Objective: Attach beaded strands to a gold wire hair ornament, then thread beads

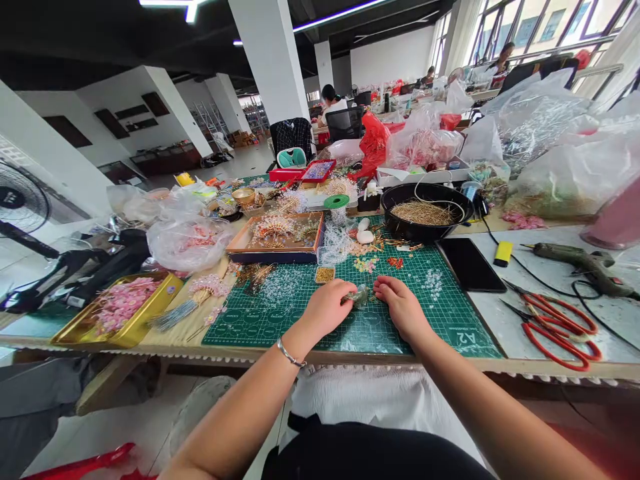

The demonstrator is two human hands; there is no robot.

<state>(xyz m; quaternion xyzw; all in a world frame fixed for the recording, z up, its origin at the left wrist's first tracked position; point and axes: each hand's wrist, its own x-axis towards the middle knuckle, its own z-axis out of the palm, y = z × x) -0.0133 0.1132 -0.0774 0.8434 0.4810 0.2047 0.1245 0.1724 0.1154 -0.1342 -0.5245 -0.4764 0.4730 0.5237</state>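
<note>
My left hand (327, 307), a silver bangle on its wrist, is closed with thumb and fingertips on a small translucent greenish piece (359, 296), perhaps a little plastic bag; its kind is unclear. Just right of it, my right hand (400, 305) has its fingers drawn together in a pinch; anything between them is too small to make out. Both hands rest low over the green cutting mat (295, 327). Beyond them lie a small square box of gold beads (325, 275), pale flower-like pieces (366, 265) and orange-red beads (395, 263). Clear beads (280, 287) are scattered at left.
An open box of hair ornaments (275, 257) and a black bowl of gold wires (425, 230) stand behind. At right are a phone (473, 265), red-handled scissors (560, 330) and a glue gun (575, 260). A gold tray (150, 323) holds pink flowers at left.
</note>
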